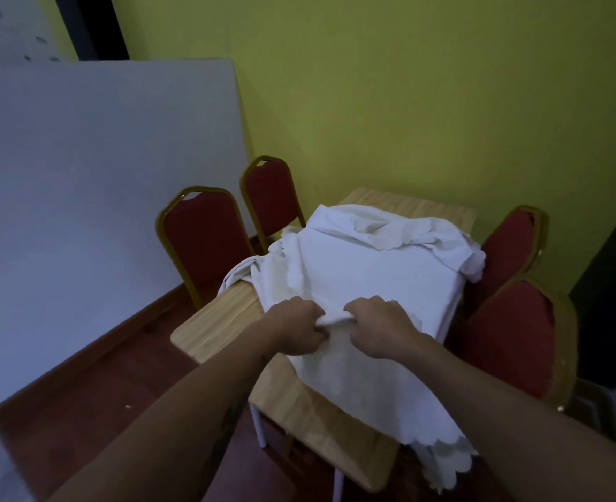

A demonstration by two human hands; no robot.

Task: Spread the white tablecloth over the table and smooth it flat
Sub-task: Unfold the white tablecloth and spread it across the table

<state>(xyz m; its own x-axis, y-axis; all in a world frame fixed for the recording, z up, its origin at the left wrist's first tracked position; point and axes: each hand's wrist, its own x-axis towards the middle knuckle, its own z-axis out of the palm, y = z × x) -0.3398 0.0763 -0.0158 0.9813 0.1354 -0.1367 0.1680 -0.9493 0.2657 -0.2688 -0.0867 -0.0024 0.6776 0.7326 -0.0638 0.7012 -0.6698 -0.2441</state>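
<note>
A white tablecloth with scalloped edges lies bunched and partly folded on a light wooden table. It covers the middle and right of the top, with folds piled at the far end and a corner hanging off the near right edge. My left hand and my right hand are close together near the table's middle. Each grips a raised fold of the cloth between them, fingers curled into the fabric. Bare wood shows at the left, near and far ends.
Two red chairs with gold frames stand at the table's left side and two more at its right. A large white panel leans against the wall on the left. The yellow wall is just behind the table.
</note>
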